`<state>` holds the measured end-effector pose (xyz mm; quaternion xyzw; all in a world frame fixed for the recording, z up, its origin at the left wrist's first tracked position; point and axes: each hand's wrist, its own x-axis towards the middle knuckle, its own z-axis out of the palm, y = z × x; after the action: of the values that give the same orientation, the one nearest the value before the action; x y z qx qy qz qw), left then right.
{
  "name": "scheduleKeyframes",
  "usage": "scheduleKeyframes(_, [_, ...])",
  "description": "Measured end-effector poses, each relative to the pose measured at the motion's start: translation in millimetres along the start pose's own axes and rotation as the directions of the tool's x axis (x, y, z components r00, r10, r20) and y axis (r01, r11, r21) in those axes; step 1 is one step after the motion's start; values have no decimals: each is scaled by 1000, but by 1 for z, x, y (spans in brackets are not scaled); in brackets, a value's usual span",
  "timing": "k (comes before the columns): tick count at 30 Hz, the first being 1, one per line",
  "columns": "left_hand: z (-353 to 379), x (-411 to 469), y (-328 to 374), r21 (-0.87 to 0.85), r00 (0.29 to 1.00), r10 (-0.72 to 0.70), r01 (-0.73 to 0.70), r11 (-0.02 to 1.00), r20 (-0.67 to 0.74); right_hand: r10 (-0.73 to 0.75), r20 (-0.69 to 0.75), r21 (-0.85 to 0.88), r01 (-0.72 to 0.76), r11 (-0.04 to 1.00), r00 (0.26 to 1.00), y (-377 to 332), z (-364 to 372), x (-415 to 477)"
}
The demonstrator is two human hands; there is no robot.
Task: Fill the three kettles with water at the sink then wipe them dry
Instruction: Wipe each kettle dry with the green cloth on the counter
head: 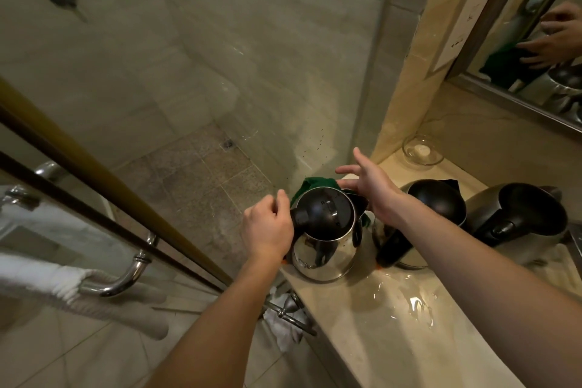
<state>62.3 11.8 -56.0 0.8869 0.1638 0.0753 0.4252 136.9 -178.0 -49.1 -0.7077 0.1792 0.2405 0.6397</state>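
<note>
near kettle (326,253): gleaming in mirror-polished steel, carrying a semi-gloss black plastic lid and handle.
middle kettle (437,201), far kettle (522,214): showing the same steel and black plastic.
cloth (315,183): looking soft, matt, green.
counter (393,324): shining as glossy cream stone, glistening wet.
bowl (422,151): appearing as clear glass.
towel rail (126,277): gleaming in chrome.
</note>
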Motion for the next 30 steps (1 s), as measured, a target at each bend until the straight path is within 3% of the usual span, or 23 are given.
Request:
scheduleKeyframes(7, [2, 0, 0, 25, 1000, 24, -24, 999, -10, 101, 28, -97, -97, 990, 995, 5, 0, 18])
scheduleKeyframes(18, [3, 3, -2, 32, 998, 60, -60, 998, -17, -87, 247, -190, 136, 972, 965, -22, 3, 14])
scheduleKeyframes(30, [4, 8, -6, 43, 996, 89, -90, 995, 19, 108, 301, -373, 13, 928, 947, -11, 2, 31])
